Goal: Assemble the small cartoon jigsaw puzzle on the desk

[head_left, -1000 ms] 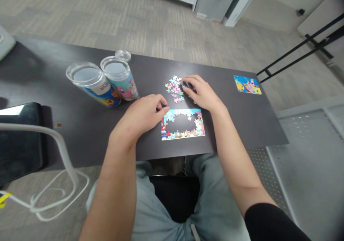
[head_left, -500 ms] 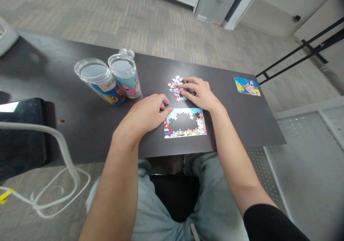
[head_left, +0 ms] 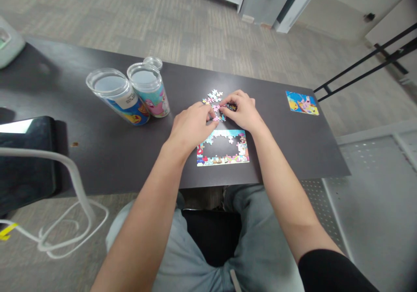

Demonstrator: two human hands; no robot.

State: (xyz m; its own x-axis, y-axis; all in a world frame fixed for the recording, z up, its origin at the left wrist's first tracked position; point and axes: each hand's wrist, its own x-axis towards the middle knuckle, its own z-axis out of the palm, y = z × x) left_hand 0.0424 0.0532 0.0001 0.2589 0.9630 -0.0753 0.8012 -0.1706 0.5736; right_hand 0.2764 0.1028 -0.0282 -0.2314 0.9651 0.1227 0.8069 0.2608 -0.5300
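Loose jigsaw pieces (head_left: 215,96) lie in a small pile on the dark table, between and beyond my hands. My left hand (head_left: 193,125) is at the pile's near left side, its thumb and forefinger apart by a pink piece. From the right, my right hand (head_left: 243,110) reaches over the pile, with thumb and forefinger closed together at a puzzle piece mostly hidden by the fingers. Dark pieces show under that palm. Just below, a partly assembled puzzle (head_left: 224,159) has a joined border around a bare middle; my left thumb is by its upper edge.
Two clear-lidded canisters, one blue (head_left: 125,105) and one pink and teal (head_left: 151,94), stand to the left with a small clear lid (head_left: 153,63) behind. A picture card (head_left: 302,103) lies far right. A black tablet-like device (head_left: 28,162) and white cable (head_left: 76,175) occupy the left.
My left hand has moved right and away from me, to the pieces. The right hand's thumb and forefinger have drawn closer together over the pile. The view has shifted slightly.
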